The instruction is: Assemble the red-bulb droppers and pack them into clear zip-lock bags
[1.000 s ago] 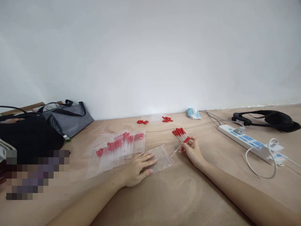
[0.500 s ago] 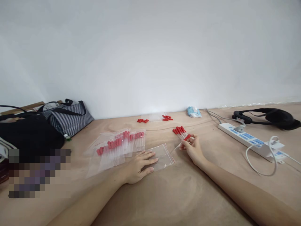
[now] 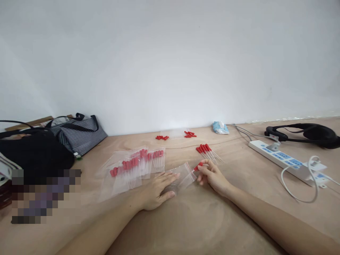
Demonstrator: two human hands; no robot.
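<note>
A clear zip bag (image 3: pixel 182 179) lies flat on the table. My left hand (image 3: pixel 159 187) rests on its left part with the fingers spread and holds nothing. At the bag's right end, my right hand (image 3: pixel 211 175) pinches a dropper (image 3: pixel 197 166) by its red rubber bulb. The dropper's thin tube points left into the bag's mouth; how far it reaches inside is hard to make out. Just behind my right hand, several loose droppers (image 3: pixel 208 151) lie side by side, red bulbs away from me. Bags holding droppers (image 3: pixel 130 164) overlap left of my left hand.
Along the wall sit more droppers with red bulbs (image 3: pixel 162 137). A blue and white packet (image 3: pixel 220 128) stands back right. Farther right are a white power strip (image 3: pixel 281 157) with cables and a black headset (image 3: pixel 300 134). A striped bag (image 3: pixel 82 132) and a black bag (image 3: pixel 34 156) stand left.
My right hand has moved left and toward me with one dropper, away from the loose droppers, bringing its tube to the bag's mouth. My left hand stays on the bag.
</note>
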